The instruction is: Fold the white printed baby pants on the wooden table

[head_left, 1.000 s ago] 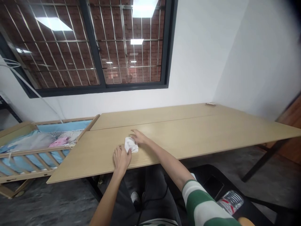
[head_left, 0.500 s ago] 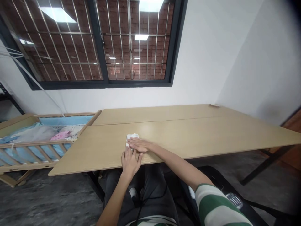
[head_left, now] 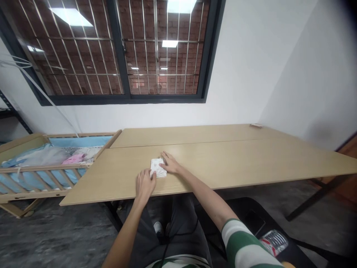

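A small, flat white square [head_left: 157, 167], looking like folded paper or tissue with a faint mark on its top, lies near the front edge of the light wood table [head_left: 223, 160]. At its lower left corner, my left hand [head_left: 145, 183] rests on the table, thumb touching the white square and fingers bent but apart. On the opposite side, my right hand [head_left: 170, 163] is spread, its thumb on the square's right edge and its fingers stretched beyond the far right corner. Whether the square is one folded piece or several layers cannot be made out.
A wooden crib [head_left: 50, 171] with blue lining and bedding stands against the table's left end. A barred window [head_left: 164, 98] is in the wall behind. Near the far right corner lies a small pale object [head_left: 256, 125]. A black bag-like item [head_left: 245, 212] sits below, at my right.
My hands have moved apart from over the white square to its two sides, uncovering most of it. My right hand shifted up and right; my left hand moved slightly left.
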Motion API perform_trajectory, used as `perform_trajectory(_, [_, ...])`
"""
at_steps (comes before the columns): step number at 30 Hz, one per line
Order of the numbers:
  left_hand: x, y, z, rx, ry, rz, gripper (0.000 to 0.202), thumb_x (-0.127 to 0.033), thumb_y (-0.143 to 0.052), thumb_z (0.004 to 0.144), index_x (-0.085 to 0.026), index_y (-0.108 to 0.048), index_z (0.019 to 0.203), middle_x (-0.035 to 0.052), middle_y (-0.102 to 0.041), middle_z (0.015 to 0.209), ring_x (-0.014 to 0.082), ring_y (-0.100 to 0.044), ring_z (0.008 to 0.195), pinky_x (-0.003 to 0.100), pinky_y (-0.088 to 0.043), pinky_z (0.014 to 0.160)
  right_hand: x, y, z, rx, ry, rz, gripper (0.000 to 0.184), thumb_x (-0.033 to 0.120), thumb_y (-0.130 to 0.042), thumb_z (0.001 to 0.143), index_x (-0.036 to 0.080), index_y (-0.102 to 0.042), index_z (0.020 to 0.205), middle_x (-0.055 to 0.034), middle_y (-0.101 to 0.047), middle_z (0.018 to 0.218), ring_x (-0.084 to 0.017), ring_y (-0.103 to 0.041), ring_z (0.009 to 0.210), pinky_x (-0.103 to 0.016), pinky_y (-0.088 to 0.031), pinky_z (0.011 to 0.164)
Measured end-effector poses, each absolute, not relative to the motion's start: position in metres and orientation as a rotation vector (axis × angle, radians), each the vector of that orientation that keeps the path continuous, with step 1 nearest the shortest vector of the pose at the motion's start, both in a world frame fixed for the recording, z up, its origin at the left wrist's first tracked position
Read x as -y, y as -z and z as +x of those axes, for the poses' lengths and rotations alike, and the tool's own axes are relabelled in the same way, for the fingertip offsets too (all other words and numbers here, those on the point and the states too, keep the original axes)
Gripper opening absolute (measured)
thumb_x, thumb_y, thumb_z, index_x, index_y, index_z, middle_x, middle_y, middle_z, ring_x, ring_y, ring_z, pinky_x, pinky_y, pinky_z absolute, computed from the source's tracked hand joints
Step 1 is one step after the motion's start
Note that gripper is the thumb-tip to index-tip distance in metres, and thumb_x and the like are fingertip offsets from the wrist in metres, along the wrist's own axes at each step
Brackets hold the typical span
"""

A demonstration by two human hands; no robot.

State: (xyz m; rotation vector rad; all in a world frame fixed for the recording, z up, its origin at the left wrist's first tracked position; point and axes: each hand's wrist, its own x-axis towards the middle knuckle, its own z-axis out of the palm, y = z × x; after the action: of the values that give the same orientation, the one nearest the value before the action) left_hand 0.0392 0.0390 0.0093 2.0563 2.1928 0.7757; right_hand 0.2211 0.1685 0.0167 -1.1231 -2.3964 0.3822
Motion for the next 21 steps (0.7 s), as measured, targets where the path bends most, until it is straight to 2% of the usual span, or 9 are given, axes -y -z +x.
perform_trajectory(2, [-0.049, -0.014, 0.030, -2.284, -0.732, 1.976, 0.054, -0.050, -0.035, 0.099, -0.009, -0.062, 0.121, 0.0240, -0.066, 0.119, 0.0360, -0.058, 0.120, 0.048, -0.043, 0.103, -0.164, -0.011, 0.220, 2.280, -0.353, -1.163, 0.072, 0.053, -0.059, 0.092, 0.016, -0.042, 0.152, -0.0185, -0.043, 0.150, -0.030, -0.037, 0.142, -0.045, -0.030, 0.117])
perform_trajectory(4, [-0.058, -0.016, 0.028, -2.316, -0.673, 1.944, 0.055, -0.053, -0.039, 0.097, -0.007, -0.063, 0.115, 0.0272, -0.066, 0.115, 0.0398, -0.060, 0.117, 0.051, -0.044, 0.099, -0.160, -0.008, 0.219, 2.209, -0.353, -1.203, 0.061, 0.049, -0.063, 0.091, 0.018, -0.053, 0.142, -0.0156, -0.050, 0.136, -0.028, -0.046, 0.130, -0.044, -0.034, 0.112])
perform_trajectory(7, [-0.069, -0.020, 0.032, -2.267, -0.608, 1.966, 0.050, -0.050, -0.041, 0.096, -0.008, -0.064, 0.111, 0.0271, -0.067, 0.115, 0.0386, -0.062, 0.114, 0.048, -0.045, 0.096, -0.155, -0.010, 0.215, 2.140, -0.370, -1.267, 0.049, 0.046, -0.069, 0.088, 0.019, -0.062, 0.128, -0.0116, -0.053, 0.124, -0.025, -0.050, 0.120, -0.041, -0.037, 0.107])
perform_trajectory(11, [-0.064, -0.024, 0.031, -2.156, -0.588, 1.992, 0.037, -0.043, -0.040, 0.097, -0.015, -0.063, 0.105, 0.0198, -0.072, 0.106, 0.0324, -0.068, 0.102, 0.040, -0.049, 0.087, -0.138, -0.019, 0.205, 2.077, -0.425, -1.378, 0.040, 0.039, -0.073, 0.083, 0.020, -0.064, 0.117, -0.0090, -0.059, 0.116, -0.025, -0.051, 0.113, -0.041, -0.038, 0.103])
perform_trajectory(16, [-0.010, -0.034, 0.000, -2.092, -0.688, 1.983, 0.030, -0.046, -0.040, 0.097, -0.022, -0.058, 0.093, 0.0106, -0.072, 0.088, 0.0277, -0.070, 0.089, 0.034, -0.049, 0.075, -0.089, -0.028, 0.170, 2.077, -0.543, -1.371, 0.027, 0.033, -0.074, 0.077, 0.021, -0.065, 0.100, -0.0065, -0.064, 0.106, -0.024, -0.055, 0.103, -0.038, -0.041, 0.093])
perform_trajectory(19, [0.040, -0.048, -0.036, -2.070, -0.785, 1.981, 0.030, -0.049, -0.040, 0.096, -0.024, -0.053, 0.090, 0.0060, -0.070, 0.087, 0.0233, -0.069, 0.085, 0.031, -0.049, 0.074, -0.055, -0.037, 0.134, 2.065, -0.876, -1.188, 0.025, 0.027, -0.072, 0.076, 0.019, -0.064, 0.098, -0.0018, -0.065, 0.093, -0.018, -0.057, 0.087, -0.029, -0.045, 0.079])
perform_trajectory(21, [0.075, -0.059, -0.067, -2.039, -0.866, 1.972, 0.036, -0.058, -0.041, 0.094, -0.024, -0.053, 0.089, 0.0031, -0.069, 0.084, 0.0218, -0.067, 0.078, 0.030, -0.048, 0.070, -0.033, -0.046, 0.106, 2.000, -1.160, -1.040, 0.023, 0.025, -0.070, 0.075, 0.018, -0.063, 0.096, 0.0013, -0.063, 0.085, -0.014, -0.057, 0.078, -0.024, -0.044, 0.070])
